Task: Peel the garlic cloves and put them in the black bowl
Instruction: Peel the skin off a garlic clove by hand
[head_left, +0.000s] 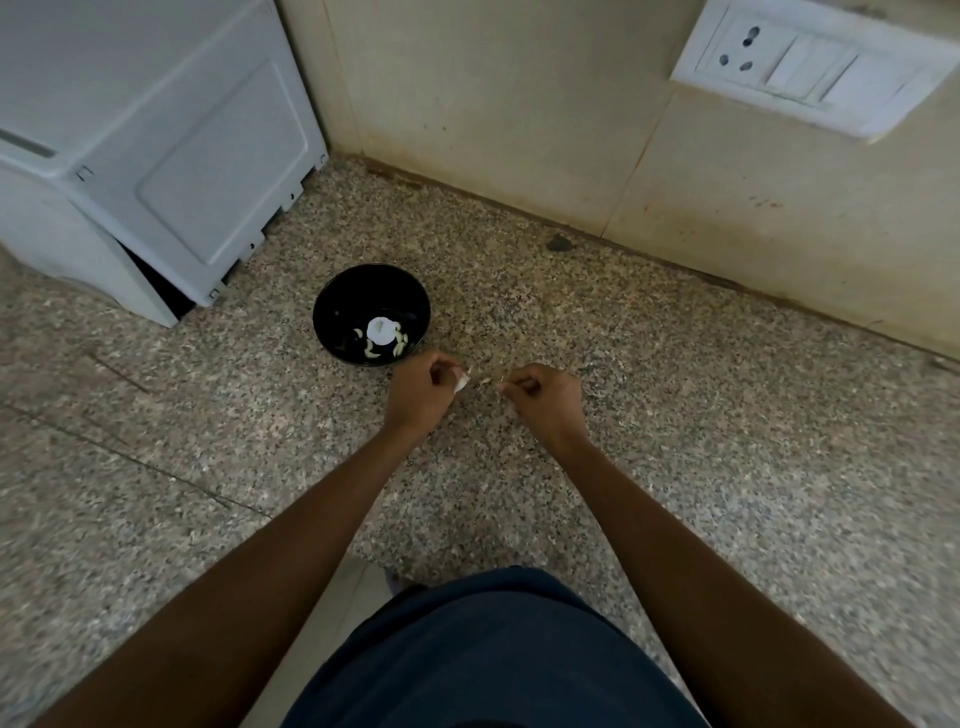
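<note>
**Garlic peeled over a speckled counter**

A person's left hand (421, 387) pinches a white garlic clove (461, 381) in curled fingers, while the right hand (545, 397) pinches a scrap of skin (485, 381) beside it. Just beyond the left hand, the black bowl (337, 306) holds several peeled cloves (401, 340) on the counter (675, 415).

Light is dim and even, w/ warm yellowish tone; source cannot be told. Shadows are soft: a weak one under the black bowl (371, 314), a dark gap under the white appliance (150, 150) at upper left. A bright glare spot sits in the bowl's centre. Wide-angle lens bends the wall line and switch plate (810, 65) at upper right. Edges look softer; hands slightly blurred.
</note>
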